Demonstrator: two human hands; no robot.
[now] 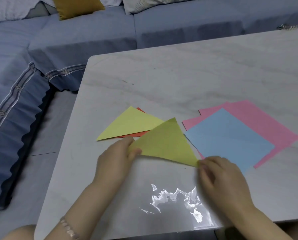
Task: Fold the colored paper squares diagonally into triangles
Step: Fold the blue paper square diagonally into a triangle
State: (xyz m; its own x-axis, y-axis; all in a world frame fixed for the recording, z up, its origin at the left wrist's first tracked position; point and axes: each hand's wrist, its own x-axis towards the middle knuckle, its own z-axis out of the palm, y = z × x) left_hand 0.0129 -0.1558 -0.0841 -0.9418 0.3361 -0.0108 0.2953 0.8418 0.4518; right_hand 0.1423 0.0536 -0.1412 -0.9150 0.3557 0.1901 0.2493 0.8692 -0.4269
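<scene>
— Pinching the green-yellow triangle (163,144) by two corners with left hand (117,160) and right hand (219,174), fingers (135,152) curled, low over the table (179,75).
— Folded, seemingly. Next: onto the yellow triangle (129,125), then the blue square (231,142).

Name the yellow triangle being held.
The nearer yellow triangle, pinched at two corners by the left hand and right hand; the other lies on orange paper.
</scene>
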